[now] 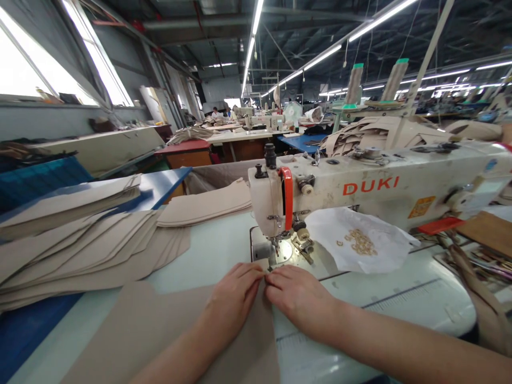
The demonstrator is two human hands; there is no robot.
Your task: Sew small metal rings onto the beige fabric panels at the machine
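Note:
A tan fabric piece [152,330] lies on the pale sewing table [216,250], its far corner just in front of the presser foot [275,249] of a cream DUKI sewing machine [376,184]. My left hand [234,298] rests on the fabric with fingers curled and pressed at its far edge. My right hand [298,298] lies beside it, fingertips pinched against the same edge close to the needle. The two hands touch at the fingertips.
Stacks of cut tan panels [80,240] fill the left side and another pile [208,202] lies behind. A white paper with several small metal rings [362,242] sits right of the needle. Thread cones [354,82] stand behind the machine. Other workstations stretch back.

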